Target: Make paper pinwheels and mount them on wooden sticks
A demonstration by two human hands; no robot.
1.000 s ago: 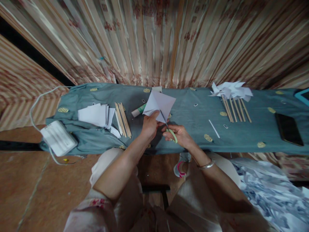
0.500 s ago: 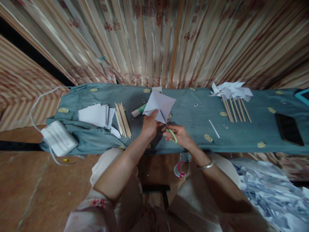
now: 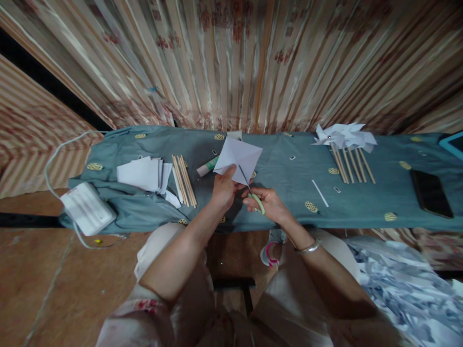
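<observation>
Paper square, partly hidden under pinching left fingers, right fingers gripping scissors

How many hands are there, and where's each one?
2. The left hand holds the white paper; the right hand, close by on its right, holds the green-handled scissors at the paper. No other hands show.

Beyond fingers: pleated beige curtain, red print. Beneath: long teal cloth-covered table. Lower, leftward: brown floor. Light dim.
</observation>
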